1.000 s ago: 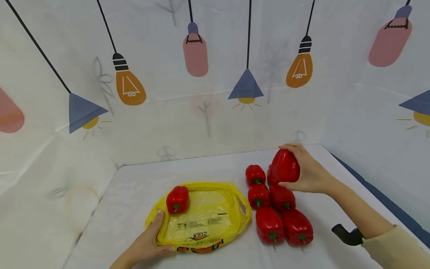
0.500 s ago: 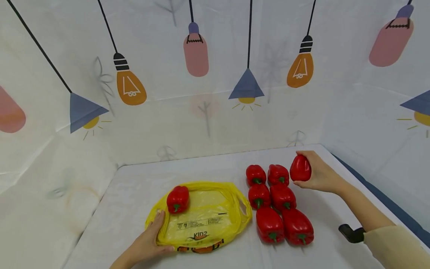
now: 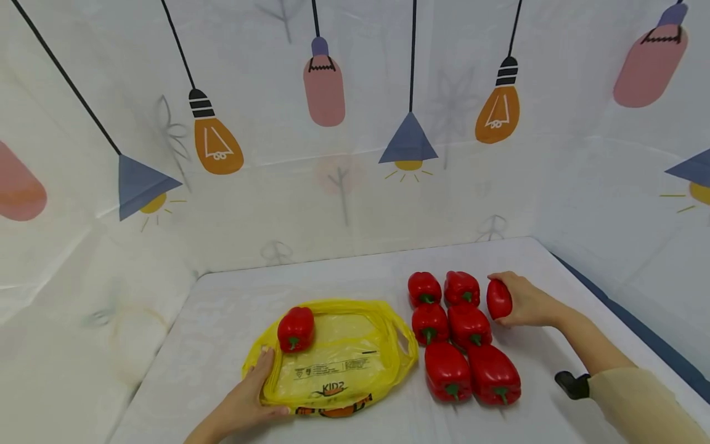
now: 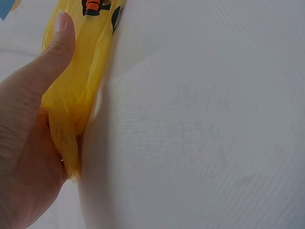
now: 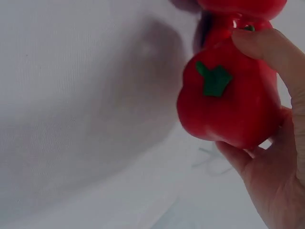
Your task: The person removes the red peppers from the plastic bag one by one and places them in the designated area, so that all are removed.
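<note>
My right hand (image 3: 527, 301) grips a red bell pepper (image 3: 499, 300) at the far right of a group of red bell peppers. In the right wrist view the held pepper's green stem faces the camera, with the thumb on one side and fingers on the other. My left hand (image 3: 244, 398) holds the left end of a yellow plastic bag (image 3: 316, 385), thumb on the near side; the other fingers are mostly hidden in the left wrist view. On the bag's far left part lies one red pepper (image 3: 296, 330).
Several red bell peppers stand in two columns right of the bag, including a near-right one (image 3: 493, 373). They sit close together on a white-covered table (image 3: 222, 302). A patterned sheet (image 3: 355, 203) hangs behind. A black curved object (image 3: 571, 385) shows at the right sleeve.
My right hand has carried its pepper rightward from above the far-right pepper and then lowered it beside the group. The left hand and bag stay put.
</note>
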A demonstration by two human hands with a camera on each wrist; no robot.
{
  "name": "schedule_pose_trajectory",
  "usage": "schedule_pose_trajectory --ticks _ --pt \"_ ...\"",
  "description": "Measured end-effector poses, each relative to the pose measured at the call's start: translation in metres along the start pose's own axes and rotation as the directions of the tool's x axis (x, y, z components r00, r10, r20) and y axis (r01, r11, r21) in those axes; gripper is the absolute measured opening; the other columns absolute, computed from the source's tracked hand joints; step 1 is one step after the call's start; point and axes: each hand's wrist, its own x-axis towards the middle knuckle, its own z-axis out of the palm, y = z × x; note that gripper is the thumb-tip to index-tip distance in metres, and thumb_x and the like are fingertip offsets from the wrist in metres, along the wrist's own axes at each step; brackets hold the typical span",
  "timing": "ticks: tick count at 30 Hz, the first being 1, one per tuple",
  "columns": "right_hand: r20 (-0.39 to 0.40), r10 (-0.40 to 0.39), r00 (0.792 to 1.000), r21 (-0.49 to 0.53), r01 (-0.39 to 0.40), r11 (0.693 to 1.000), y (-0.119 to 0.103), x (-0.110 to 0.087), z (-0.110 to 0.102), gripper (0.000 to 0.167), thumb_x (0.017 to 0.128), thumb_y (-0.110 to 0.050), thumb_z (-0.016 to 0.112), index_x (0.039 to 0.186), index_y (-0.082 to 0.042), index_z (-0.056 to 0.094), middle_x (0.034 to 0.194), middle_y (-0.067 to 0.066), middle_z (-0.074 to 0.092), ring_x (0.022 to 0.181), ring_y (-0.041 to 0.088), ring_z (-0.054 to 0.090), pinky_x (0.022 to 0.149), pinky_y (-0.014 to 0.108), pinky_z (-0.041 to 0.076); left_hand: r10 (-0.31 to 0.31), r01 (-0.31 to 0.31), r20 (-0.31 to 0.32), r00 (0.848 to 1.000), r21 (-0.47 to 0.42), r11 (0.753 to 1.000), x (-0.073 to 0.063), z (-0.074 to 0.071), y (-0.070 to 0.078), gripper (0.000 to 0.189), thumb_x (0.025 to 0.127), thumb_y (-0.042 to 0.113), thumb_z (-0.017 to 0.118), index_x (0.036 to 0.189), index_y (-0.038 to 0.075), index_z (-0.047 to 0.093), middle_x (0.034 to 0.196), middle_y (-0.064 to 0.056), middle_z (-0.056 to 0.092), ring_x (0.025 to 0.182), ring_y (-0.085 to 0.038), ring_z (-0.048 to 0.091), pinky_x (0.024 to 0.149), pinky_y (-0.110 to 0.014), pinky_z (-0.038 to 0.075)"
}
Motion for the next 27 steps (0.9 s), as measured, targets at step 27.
schedule_pose_trajectory --ticks 27 --pt "0.161 0.079 0.984 0.115 -0.098 0.988 -0.0076 -0.0027 0.0086 0.096 0.062 -0.024 0.081 0.138 0.008 0.033 0.129 0.032 0.039 0.111 0.047 0.045 0.075 0.05 0.056 -0.002 0.002 -0.004 1.0 0.001 1.0 0.0006 0.0004 -0.0003 0.121 0.069 0.055 0.079 0.151 -0.005 0.014 0.155 -0.025 0.009 0.143 -0.041 0.01 0.112 -0.056 0.013"
